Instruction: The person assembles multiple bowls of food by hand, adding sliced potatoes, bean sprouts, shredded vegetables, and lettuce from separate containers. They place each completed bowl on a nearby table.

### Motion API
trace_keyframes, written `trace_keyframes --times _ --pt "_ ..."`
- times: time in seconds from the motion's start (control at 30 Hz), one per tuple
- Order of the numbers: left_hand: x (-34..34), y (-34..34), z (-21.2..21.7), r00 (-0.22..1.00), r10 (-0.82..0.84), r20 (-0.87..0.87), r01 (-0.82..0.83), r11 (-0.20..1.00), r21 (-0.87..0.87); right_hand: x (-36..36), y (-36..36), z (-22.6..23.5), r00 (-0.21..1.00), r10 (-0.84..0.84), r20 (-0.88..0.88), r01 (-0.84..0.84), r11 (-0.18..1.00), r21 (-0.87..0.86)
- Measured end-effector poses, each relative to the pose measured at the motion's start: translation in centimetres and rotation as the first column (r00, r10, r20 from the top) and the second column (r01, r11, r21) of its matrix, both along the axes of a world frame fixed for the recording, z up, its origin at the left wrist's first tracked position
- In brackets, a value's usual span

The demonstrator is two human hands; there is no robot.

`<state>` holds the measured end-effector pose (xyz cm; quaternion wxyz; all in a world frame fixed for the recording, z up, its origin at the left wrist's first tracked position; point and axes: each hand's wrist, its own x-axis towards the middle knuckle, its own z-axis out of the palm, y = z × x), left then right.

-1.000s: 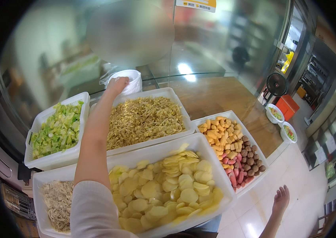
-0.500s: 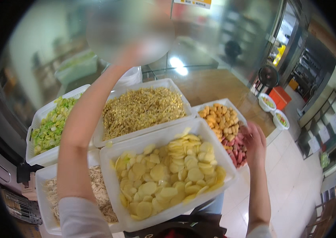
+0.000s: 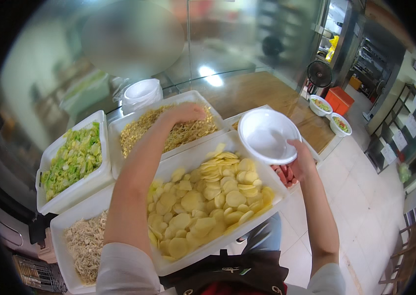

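My right hand (image 3: 302, 158) is closed on the rim of an empty white bowl (image 3: 269, 137). The bowl is tilted over a tub of reddish sausage pieces (image 3: 284, 174), covering much of that tub. Farther left, my left hand (image 3: 187, 113) reaches over bean sprouts (image 3: 168, 132) in a white tub (image 3: 114, 152). Its fingers curve down at the sprouts' surface; their tips are unclear. Directly in front of me, a large white tub (image 3: 163, 268) holds thin yellow potato slices (image 3: 203, 206), with my left forearm crossing its left side.
Chopped cabbage (image 3: 72, 160) fills a tub at far left, with pale shreds (image 3: 86, 241) in one nearer me. Behind the sprouts stands a wrapped stack of white bowls (image 3: 142, 93). Two filled bowls (image 3: 339, 125) sit at the wooden table's right end, near an orange bin (image 3: 339, 101).
My left hand has come down from high behind the tubs to the sprouts. My right hand, bare before over the sausage pieces, now holds the white bowl.
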<state>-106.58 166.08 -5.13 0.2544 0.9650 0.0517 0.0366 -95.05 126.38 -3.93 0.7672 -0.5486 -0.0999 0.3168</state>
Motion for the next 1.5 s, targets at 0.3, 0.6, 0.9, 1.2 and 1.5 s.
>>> trace_keyframes --times 0.3,0.6,0.9,1.2,1.5 --pt "-3.8 -3.0 -2.1 0.989 -0.147 -0.001 0.137 0.920 0.368 -0.2 -7.3 0.5 0.984 -0.040 0.176 0.058 0.993 -0.103" --pt "-12.0 0.1 7.0 0.969 0.225 0.104 -0.233 0.969 0.079 -5.6 -1.6 -0.9 0.966 0.237 0.107 -0.227 0.969 -0.093" --pt "-12.1 -14.8 15.7 0.998 -0.054 -0.024 0.044 0.950 -0.310 -10.3 3.4 -2.2 0.927 0.367 0.084 -0.359 0.929 -0.094" --pt "-16.1 -21.5 7.4 0.974 -0.079 0.214 0.046 0.987 0.156 -11.1 -1.0 -7.2 0.956 0.230 0.184 -0.214 0.971 -0.102" --pt "-26.3 -20.1 -5.8 0.894 0.367 -0.257 -0.259 0.891 0.373 -10.6 -7.6 -4.0 0.995 0.006 0.104 -0.006 1.000 0.002"
